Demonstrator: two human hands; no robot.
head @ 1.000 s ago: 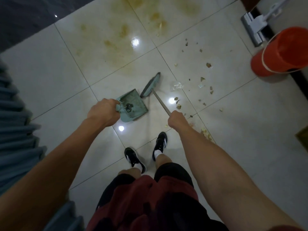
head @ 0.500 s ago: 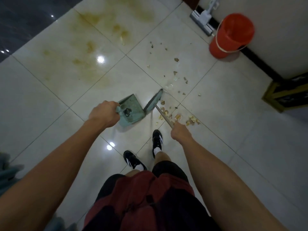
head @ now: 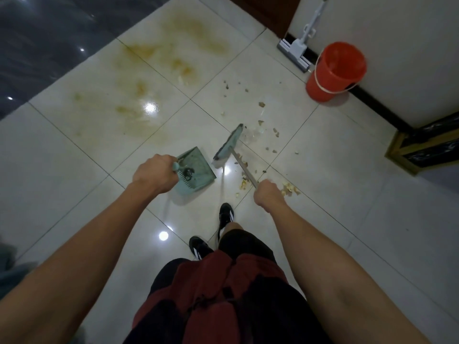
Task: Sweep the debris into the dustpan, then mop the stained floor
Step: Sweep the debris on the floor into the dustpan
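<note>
On the tiled floor [head: 323,194] ahead of our feet, our left hand [head: 154,173] grips the dustpan [head: 196,170] handle, pan flat on the tile. Our right hand [head: 268,196] grips the broom [head: 227,145] stick, head just right of the pan. Debris [head: 260,135] lies scattered right of the broom. Stains [head: 154,78] spread beyond. Mop [head: 296,49] and bucket [head: 334,70] stand by the wall.

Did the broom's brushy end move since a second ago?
Yes. The broom head has swung away from the dustpan, out toward the scattered crumbs on the far side of the tile line.
</note>
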